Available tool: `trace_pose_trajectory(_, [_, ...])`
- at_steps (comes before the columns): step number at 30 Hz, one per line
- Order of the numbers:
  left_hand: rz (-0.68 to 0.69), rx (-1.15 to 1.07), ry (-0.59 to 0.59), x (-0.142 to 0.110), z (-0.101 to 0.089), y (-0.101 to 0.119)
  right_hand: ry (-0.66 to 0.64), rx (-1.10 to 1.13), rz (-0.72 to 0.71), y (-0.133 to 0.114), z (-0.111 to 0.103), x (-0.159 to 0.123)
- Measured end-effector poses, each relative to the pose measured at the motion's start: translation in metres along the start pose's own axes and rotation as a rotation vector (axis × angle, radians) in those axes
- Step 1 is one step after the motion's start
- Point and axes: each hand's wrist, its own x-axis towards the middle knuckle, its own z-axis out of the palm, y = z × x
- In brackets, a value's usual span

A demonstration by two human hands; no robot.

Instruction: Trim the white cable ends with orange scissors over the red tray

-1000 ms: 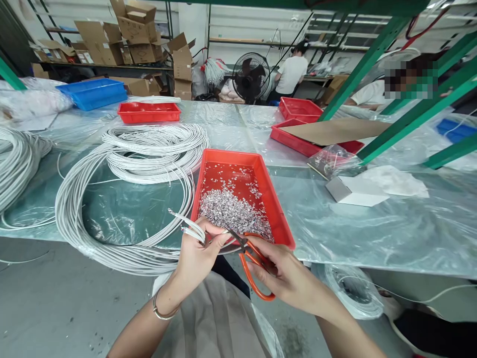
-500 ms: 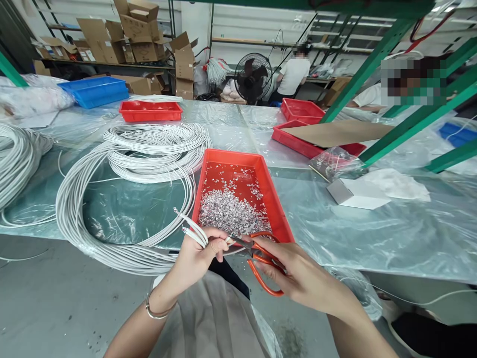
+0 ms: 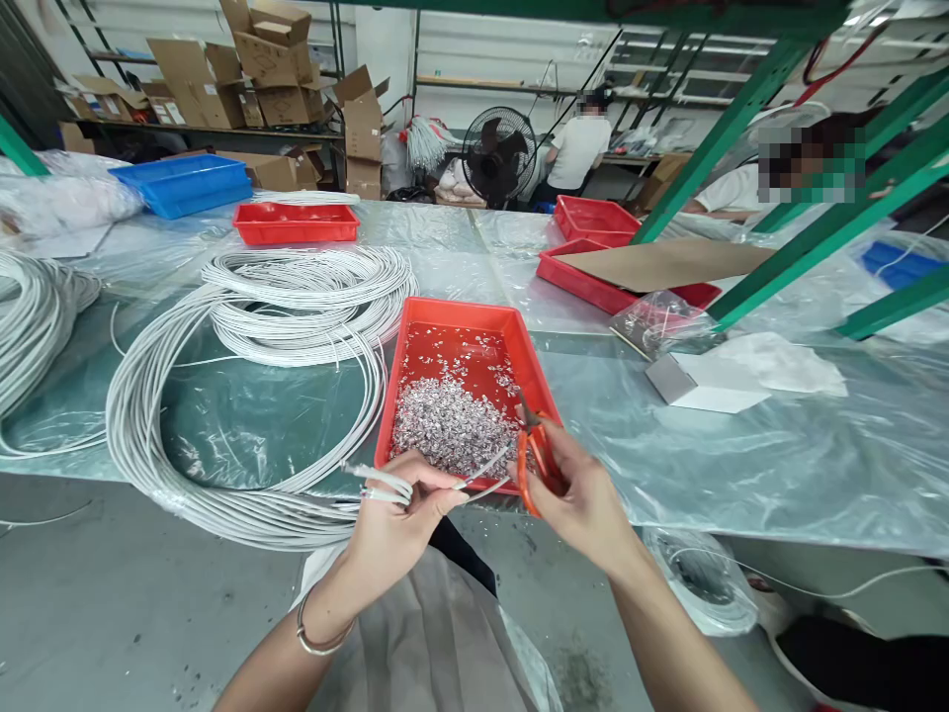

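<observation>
While left fingers (image 3: 439, 502) pinch cables (image 3: 392, 483), ends (image 3: 483, 467) protruding, scissors (image 3: 545, 461) in right fingers (image 3: 569, 447)

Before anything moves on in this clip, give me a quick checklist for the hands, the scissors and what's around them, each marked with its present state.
1. Left hand gripping the white cables: ok.
2. Right hand holding the orange-handled scissors: ok.
3. Scissor blades away from the left hand's fingers: ok, a gap shows.
4. Blades fully closed: cannot tell, too small.
5. Silvery scraps inside the red tray: ok for those visible.
</observation>
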Motion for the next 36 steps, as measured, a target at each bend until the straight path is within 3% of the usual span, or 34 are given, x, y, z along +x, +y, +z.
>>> trace_pose_trajectory(2, [-0.016,-0.031,0.023,0.002,-0.002,0.002,0.047,0.112,0.002,0.002,0.001,0.000])
trace_pose_trajectory(10, [-0.017,-0.002,0.049,0.002,0.005,-0.001,-0.077,0.387,0.053,-0.019,0.021,0.002])
trace_pose_trajectory(13, [-0.027,-0.005,0.060,0.001,0.005,-0.001,-0.129,0.285,-0.003,-0.019,0.020,0.001])
trace_pose_trajectory(16, [-0.043,-0.014,0.075,0.002,0.002,0.001,-0.189,0.026,-0.051,-0.018,0.010,-0.007])
trace_pose_trajectory(22, [-0.021,-0.058,0.039,0.004,0.001,0.005,-0.355,-0.396,-0.018,-0.027,0.000,-0.018])
trace_pose_trajectory(28, [-0.024,-0.080,0.017,0.004,0.002,0.006,-0.398,-0.444,-0.037,-0.032,-0.002,-0.014])
trace_pose_trajectory(33, [-0.117,-0.195,-0.032,0.007,0.000,0.007,-0.458,-0.413,-0.086,-0.027,-0.002,-0.007])
trace_pose_trajectory(36, [-0.172,-0.309,-0.056,0.009,-0.002,0.006,-0.316,-0.305,-0.060,-0.016,0.006,-0.002])
